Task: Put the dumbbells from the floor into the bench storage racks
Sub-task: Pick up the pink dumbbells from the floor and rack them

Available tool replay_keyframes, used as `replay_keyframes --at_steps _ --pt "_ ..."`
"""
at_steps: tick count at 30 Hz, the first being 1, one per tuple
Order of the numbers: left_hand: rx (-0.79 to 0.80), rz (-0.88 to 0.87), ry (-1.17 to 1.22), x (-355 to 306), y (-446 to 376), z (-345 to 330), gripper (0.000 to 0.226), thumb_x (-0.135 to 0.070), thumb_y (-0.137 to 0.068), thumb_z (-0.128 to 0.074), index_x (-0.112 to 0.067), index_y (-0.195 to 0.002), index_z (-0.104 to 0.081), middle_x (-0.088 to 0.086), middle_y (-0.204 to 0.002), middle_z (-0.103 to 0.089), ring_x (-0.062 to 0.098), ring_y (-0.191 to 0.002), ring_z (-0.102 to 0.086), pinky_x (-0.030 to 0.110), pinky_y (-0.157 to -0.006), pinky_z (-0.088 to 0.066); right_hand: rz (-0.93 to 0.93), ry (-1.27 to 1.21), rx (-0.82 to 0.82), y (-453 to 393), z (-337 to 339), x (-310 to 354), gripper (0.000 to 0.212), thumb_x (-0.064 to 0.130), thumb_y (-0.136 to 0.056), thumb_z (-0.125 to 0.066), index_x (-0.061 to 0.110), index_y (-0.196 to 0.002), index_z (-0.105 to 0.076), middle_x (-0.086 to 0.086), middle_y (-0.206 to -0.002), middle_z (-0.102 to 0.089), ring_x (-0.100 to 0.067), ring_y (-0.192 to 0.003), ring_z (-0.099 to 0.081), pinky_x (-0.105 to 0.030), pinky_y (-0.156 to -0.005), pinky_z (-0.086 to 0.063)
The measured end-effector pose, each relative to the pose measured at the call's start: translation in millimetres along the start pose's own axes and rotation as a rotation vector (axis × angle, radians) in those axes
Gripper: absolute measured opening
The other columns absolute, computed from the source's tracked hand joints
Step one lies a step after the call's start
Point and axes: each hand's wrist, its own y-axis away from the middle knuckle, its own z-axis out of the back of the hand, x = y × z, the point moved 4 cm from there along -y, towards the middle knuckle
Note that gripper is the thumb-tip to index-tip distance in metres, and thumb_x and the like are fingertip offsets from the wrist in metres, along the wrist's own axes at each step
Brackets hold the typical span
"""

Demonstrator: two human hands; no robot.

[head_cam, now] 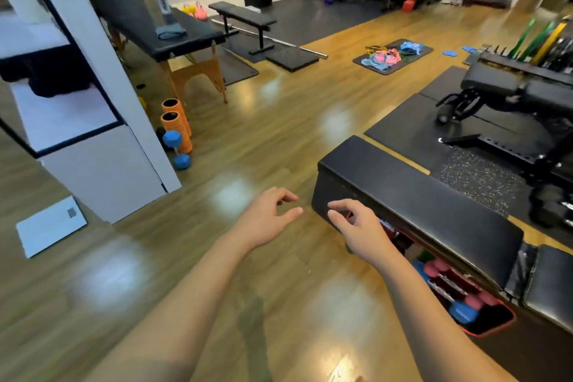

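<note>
A blue dumbbell [176, 149] stands on the wooden floor at the left, leaning by two orange foam rollers. The black padded storage bench [412, 205] runs along the right. Its open side rack [493, 324] has a red rim and holds pink and blue dumbbells [462, 308]. My left hand [268, 217] hovers over the floor with loosely curled fingers and holds nothing. My right hand [359, 228] hangs beside the bench's near end, fingers relaxed and empty.
Two orange foam rollers [176, 124] stand by a white cabinet [102, 170]. A massage table [161, 31] and a flat bench [245, 17] lie further back. A black weight machine [511, 96] sits on mats at the right. A mat with coloured bands [392, 56] lies mid-floor.
</note>
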Motion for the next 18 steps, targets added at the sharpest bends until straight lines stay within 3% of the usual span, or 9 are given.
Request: replay_keyframes --at_steps 3,5,8,12,18 --pt "0.017 -0.027 0.019 12.9 -5.3 18.5 0.021 -0.044 -0.084 -0.067 -0.035 -0.102 -0.063 -0.016 -0.102 -0.061 0.000 -0.095 -0.057 0.014 -0.081 -0.043 0.007 0.016 -0.030 -5.4 -17.2 13.4 0.024 0.034 -0.095 -0.058 0.028 -0.117 -0.064 0.012 -0.109 -0.060 0.007 -0.075 -0.052 -0.009 -0.066 -0.036" --pt "0.027 -0.027 0.032 21.9 -14.8 27.0 0.019 -0.044 -0.084 -0.067 -0.036 -0.102 -0.063 -0.019 -0.099 -0.059 -0.003 -0.093 -0.055 0.008 -0.077 -0.039 -0.005 0.024 -0.038 -14.2 -24.3 18.7 0.024 0.036 -0.094 -0.058 0.029 -0.116 -0.064 0.015 -0.112 -0.059 0.012 -0.075 -0.051 -0.009 -0.067 -0.036" --pt "0.043 -0.018 0.042 35.1 -31.4 30.6 0.016 -0.046 -0.084 -0.066 -0.041 -0.099 -0.060 -0.023 -0.098 -0.059 -0.009 -0.094 -0.055 0.009 -0.075 -0.038 -0.023 0.027 -0.055 -32.5 -30.1 22.3 0.024 0.037 -0.094 -0.058 0.029 -0.115 -0.064 0.015 -0.112 -0.060 0.010 -0.073 -0.053 -0.008 -0.065 -0.036" --pt "0.080 -0.039 0.060 54.2 -65.1 32.6 0.014 -0.048 -0.083 -0.065 -0.046 -0.095 -0.058 -0.026 -0.099 -0.059 -0.019 -0.096 -0.051 0.001 -0.071 -0.037 -0.045 0.016 -0.086 -72.0 -34.5 24.0 0.022 0.040 -0.093 -0.058 0.034 -0.113 -0.064 0.018 -0.109 -0.060 0.011 -0.081 -0.055 -0.010 -0.067 -0.040" --pt "0.072 -0.041 0.077 75.6 -159.0 56.4 0.014 -0.054 -0.081 -0.062 -0.048 -0.093 -0.058 -0.027 -0.103 -0.060 -0.017 -0.098 -0.052 0.006 -0.076 -0.038 -0.038 -0.005 -0.108 -171.8 -38.2 33.8 0.022 0.045 -0.092 -0.057 0.037 -0.112 -0.064 0.020 -0.109 -0.062 0.003 -0.093 -0.057 -0.012 -0.075 -0.043"
